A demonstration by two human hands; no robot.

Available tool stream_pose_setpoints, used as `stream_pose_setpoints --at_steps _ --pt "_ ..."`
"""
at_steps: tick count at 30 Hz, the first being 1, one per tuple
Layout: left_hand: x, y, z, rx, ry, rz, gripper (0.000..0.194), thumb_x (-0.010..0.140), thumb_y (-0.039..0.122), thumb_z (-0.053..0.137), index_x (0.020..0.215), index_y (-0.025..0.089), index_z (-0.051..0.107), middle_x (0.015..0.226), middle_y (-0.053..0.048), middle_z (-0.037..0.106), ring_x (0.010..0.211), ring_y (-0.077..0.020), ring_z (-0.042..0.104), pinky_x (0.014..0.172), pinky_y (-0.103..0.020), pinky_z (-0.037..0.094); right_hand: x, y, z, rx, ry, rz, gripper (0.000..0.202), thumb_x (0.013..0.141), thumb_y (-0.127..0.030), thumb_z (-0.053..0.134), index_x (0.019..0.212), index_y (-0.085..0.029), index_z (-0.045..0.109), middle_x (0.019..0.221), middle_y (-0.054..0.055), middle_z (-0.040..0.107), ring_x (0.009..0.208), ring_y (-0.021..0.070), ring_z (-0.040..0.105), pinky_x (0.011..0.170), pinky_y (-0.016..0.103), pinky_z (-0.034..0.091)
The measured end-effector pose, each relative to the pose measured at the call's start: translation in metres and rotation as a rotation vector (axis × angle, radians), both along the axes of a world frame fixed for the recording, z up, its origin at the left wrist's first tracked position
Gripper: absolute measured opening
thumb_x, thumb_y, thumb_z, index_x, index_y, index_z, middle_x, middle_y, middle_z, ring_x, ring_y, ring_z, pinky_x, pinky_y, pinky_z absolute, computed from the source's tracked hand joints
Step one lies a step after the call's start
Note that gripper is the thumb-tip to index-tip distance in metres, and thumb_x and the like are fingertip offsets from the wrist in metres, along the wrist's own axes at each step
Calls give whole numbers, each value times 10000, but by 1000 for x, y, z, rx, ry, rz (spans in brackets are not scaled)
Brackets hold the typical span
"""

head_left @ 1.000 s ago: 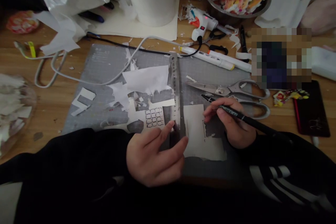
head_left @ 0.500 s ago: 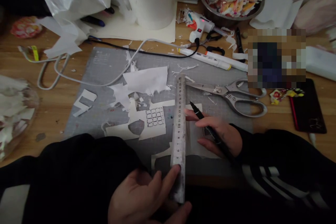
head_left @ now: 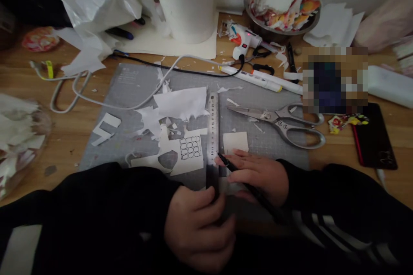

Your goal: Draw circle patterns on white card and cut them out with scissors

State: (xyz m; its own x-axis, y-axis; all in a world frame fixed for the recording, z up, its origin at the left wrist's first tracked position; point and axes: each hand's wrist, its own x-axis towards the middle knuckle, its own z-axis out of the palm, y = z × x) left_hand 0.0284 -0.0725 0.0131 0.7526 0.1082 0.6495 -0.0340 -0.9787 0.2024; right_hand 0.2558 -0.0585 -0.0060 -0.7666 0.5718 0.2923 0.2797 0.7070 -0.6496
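Note:
A metal ruler [head_left: 213, 133] runs away from me over the grey cutting mat, its near part dark in shadow. My left hand [head_left: 201, 227], fingers curled, is closed around the ruler's near end. A black pen [head_left: 228, 164] is held in my right hand [head_left: 263, 176], its tip beside the ruler's right edge around the 9 mark. The right fingers rest low over pale paper that they partly cover. Beyond them lies a small off-white paper piece [head_left: 235, 142]. Left of the ruler is cut paper with a drawn grid of ovals [head_left: 190, 148].
Large scissors [head_left: 277, 122] lie on the mat [head_left: 106, 146] at right. Behind are markers [head_left: 251, 79], a glue gun [head_left: 243, 43] and a bowl [head_left: 284, 32] of scraps. A pale cable [head_left: 109, 105] crosses the left side. A phone [head_left: 374, 137] lies far right.
The ruler has shifted left, uncovering the small paper piece. My left hand has moved right and curled around the ruler's end. My right hand has come left and lower, bringing the pen tip to the ruler.

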Motion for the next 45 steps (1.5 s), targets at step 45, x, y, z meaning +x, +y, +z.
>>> stream_pose_setpoints --at_steps 45 --pt "-7 -2 -6 -87 233 166 236 873 121 449 1003 116 646 846 -73 708 770 -214 672 717 -435 587 0 14 3 66 118 -346 186 900 -276 455 1067 -213 507 1010 87 704 938 183 657 834 346 515"
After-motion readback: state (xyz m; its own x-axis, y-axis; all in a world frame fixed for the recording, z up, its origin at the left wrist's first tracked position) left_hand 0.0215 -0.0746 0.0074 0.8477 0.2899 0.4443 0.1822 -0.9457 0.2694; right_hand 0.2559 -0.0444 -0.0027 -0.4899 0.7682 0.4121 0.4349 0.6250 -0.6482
